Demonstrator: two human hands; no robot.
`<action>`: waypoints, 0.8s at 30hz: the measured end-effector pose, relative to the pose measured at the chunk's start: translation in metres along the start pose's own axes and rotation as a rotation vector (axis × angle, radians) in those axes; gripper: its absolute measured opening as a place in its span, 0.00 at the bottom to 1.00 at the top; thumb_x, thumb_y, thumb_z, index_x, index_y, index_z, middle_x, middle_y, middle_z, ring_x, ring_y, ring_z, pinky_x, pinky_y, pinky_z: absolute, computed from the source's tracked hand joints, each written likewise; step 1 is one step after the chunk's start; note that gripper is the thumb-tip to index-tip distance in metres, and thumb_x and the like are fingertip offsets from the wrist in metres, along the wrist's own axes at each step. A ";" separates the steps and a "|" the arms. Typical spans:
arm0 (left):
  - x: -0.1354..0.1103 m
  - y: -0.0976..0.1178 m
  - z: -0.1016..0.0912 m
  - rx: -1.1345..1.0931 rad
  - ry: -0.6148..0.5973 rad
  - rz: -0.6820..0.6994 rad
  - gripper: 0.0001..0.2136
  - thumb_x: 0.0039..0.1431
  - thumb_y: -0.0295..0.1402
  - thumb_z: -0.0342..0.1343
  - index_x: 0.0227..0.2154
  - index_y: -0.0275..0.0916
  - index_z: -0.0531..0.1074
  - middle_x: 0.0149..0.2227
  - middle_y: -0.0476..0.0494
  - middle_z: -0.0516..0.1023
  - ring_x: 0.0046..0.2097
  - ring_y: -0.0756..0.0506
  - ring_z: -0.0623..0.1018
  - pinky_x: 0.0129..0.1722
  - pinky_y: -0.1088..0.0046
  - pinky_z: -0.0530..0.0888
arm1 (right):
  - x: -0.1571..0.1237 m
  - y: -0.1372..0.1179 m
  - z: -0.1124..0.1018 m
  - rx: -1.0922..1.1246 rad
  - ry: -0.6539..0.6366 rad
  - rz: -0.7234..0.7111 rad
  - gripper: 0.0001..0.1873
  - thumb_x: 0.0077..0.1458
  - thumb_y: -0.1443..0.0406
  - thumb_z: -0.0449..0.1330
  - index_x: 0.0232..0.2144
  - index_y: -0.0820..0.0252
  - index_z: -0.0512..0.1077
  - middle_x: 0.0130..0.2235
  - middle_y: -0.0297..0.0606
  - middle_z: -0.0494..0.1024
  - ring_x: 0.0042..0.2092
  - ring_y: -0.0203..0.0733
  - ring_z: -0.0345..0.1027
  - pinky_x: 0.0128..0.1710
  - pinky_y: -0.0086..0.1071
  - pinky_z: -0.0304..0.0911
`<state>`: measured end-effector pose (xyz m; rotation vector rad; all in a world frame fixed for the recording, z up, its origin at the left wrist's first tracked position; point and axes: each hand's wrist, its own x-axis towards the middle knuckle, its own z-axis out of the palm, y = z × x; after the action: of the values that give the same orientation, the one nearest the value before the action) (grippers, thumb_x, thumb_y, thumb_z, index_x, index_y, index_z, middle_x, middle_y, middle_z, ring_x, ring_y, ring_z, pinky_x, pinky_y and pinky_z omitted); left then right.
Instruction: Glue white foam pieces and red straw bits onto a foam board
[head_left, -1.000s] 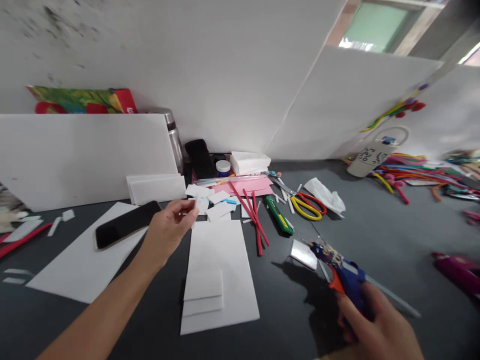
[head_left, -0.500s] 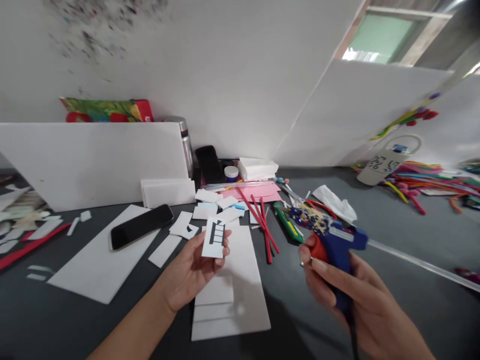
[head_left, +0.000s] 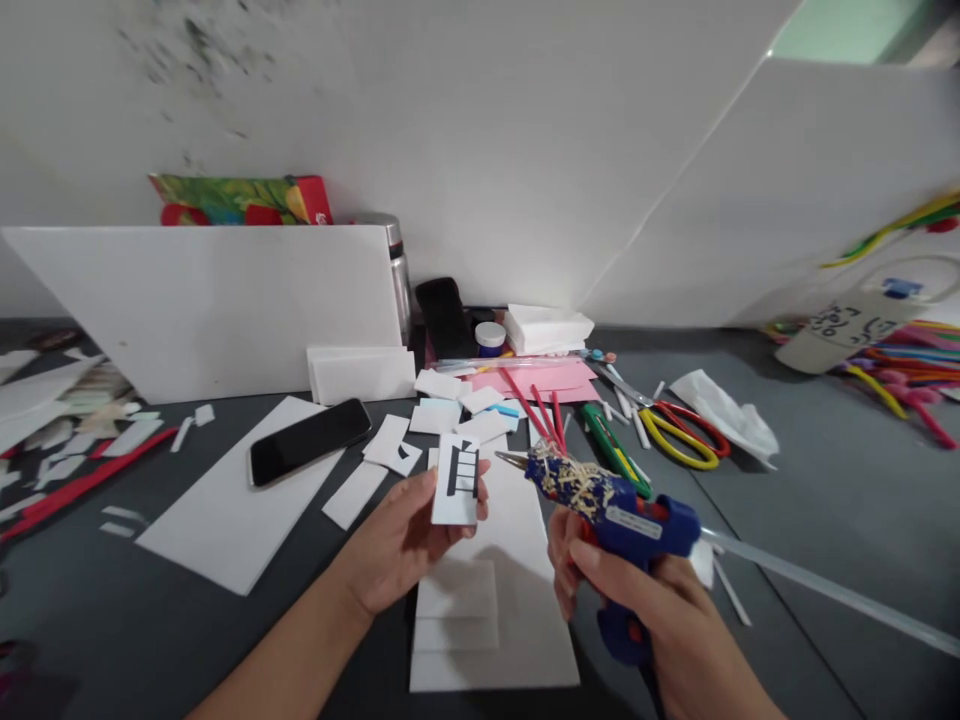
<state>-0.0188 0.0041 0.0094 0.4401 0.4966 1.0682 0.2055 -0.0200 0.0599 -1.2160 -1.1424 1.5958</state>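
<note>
One long red strip point(head_left: 56, 508) lies at our far left, then a black phone point(head_left: 309, 443) on a large white sheet point(head_left: 217, 520), then loose white scraps point(head_left: 352, 495). Our left hand point(head_left: 401, 540) is clamped on a small white rectangular card with black bars point(head_left: 455, 475), fingertips at its right edge, long axis nearly upright. We hold it above a flat white board point(head_left: 525, 600). Just right of the card, apart from it, the pointed metal nozzle point(head_left: 513, 460) of a blue glue gun point(head_left: 630, 520) aims leftward at its upper part; only a gap separates them. Our right hand point(head_left: 652, 590) is wrapped round the gun's handle; we cannot tell whether the trigger is pressed. Behind the gun lie thin red sticks point(head_left: 559, 420), a green cutter point(head_left: 604, 440) and yellow-and-red-handled scissors point(head_left: 686, 440).
</note>
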 end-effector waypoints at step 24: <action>-0.006 -0.005 -0.002 0.333 0.004 0.150 0.15 0.58 0.43 0.63 0.35 0.34 0.81 0.32 0.39 0.83 0.30 0.49 0.78 0.29 0.79 0.70 | -0.007 0.013 0.006 -0.293 0.012 -0.003 0.19 0.54 0.48 0.61 0.32 0.59 0.74 0.30 0.36 0.72 0.34 0.42 0.65 0.33 0.32 0.63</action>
<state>-0.0188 -0.0026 0.0062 0.7786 0.6569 1.1333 0.1997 -0.0315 0.0496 -1.4072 -1.4055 1.4508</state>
